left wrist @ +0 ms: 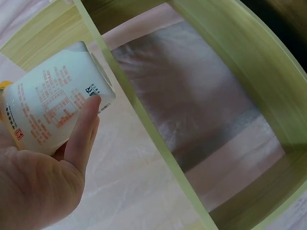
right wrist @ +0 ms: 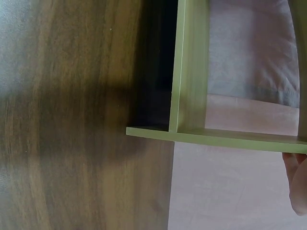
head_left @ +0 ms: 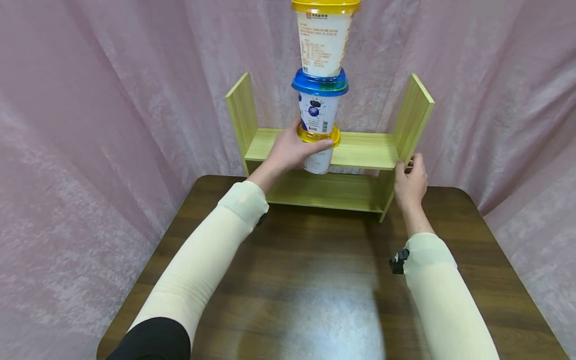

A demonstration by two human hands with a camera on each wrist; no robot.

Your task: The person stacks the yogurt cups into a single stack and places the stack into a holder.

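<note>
fingers (left wrist: 82,132) of the left hand (head_left: 290,150) curl round the bottom cup (head_left: 318,150) of a tall stack of three, gripping it just under its yellow lid, with the cup's printed white wall filling the left wrist view. above it sits a cup with a blue lid (head_left: 318,102), and on top of that a cup with a yellow lid (head_left: 325,35) that runs out of the head view at the top. the whole stack is held in the air in front of the upper shelf of a light green wooden rack (head_left: 360,150), which stands at the back of the dark wooden surface (head_left: 315,280) against a pink curtain (head_left: 99,110). the right hand (head_left: 410,181) rests at the rack's right side panel, its fingers (head_left: 418,162) bent round the panel's front edge and holding it. both arms wear cream sleeves.
</note>
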